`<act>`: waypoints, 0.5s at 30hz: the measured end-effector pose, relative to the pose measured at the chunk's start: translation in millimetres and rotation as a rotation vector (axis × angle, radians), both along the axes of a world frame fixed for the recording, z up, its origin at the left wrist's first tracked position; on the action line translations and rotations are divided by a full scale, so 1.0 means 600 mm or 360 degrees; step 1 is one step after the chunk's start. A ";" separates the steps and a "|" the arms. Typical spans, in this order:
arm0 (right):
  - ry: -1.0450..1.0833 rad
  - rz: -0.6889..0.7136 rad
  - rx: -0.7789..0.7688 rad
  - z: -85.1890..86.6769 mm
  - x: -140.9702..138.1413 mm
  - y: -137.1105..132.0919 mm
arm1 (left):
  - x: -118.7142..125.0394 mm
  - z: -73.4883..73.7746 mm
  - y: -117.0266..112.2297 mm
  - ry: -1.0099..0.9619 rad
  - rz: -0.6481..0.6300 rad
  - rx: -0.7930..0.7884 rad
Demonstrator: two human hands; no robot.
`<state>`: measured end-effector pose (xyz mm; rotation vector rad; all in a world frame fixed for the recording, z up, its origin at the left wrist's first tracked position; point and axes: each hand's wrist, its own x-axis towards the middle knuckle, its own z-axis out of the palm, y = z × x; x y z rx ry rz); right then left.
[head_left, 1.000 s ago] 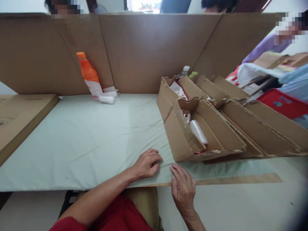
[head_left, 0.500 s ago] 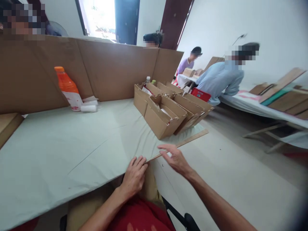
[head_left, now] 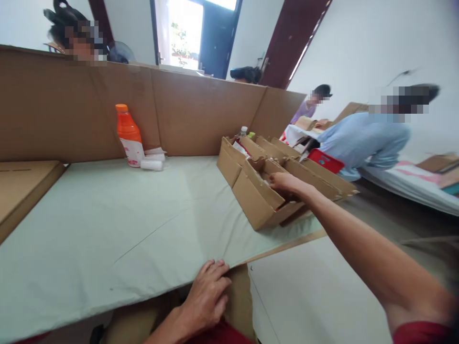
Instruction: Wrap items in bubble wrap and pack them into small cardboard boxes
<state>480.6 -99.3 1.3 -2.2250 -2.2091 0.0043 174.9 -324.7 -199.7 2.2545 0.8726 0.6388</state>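
My right hand (head_left: 285, 184) reaches into the nearest open cardboard box (head_left: 253, 203) on the right side of the table; its fingers curl down inside and what they touch is hidden. My left hand (head_left: 208, 298) rests at the near edge of the pale green table cover (head_left: 107, 224), fingers together and lying flat on the edge, holding nothing. Behind the first box stands a second open box (head_left: 227, 160) with a small capped bottle (head_left: 243, 132) showing above it.
An orange bottle (head_left: 129, 136) and a white roll (head_left: 151, 165) stand at the back by the cardboard partition (head_left: 193, 114). A flat cardboard slab (head_left: 21, 184) lies at the left. A person in light blue (head_left: 362, 141) bends over at the right; other people sit beyond.
My right hand has gone from the table's near edge out into the near cardboard box. My left hand slid back to the table edge. The view swung up and right.
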 end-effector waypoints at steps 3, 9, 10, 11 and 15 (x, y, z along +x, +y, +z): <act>-0.0068 -0.0021 -0.0072 -0.018 0.000 0.020 | -0.025 0.045 0.030 -0.0110 -0.0081 -0.0402; 0.0003 -0.0168 0.0427 0.079 0.021 -0.055 | -0.018 0.127 0.143 -0.0455 0.0325 -0.0834; 0.0189 -0.0115 0.0626 0.095 0.011 -0.081 | -0.002 0.141 0.161 -0.0606 0.0326 -0.0842; 0.0441 0.0010 0.0739 0.107 -0.003 -0.105 | 0.016 0.156 0.176 -0.0787 0.0292 -0.0859; 0.1112 0.0716 0.0347 0.104 -0.078 -0.146 | 0.079 0.190 0.215 -0.1426 0.0156 -0.1117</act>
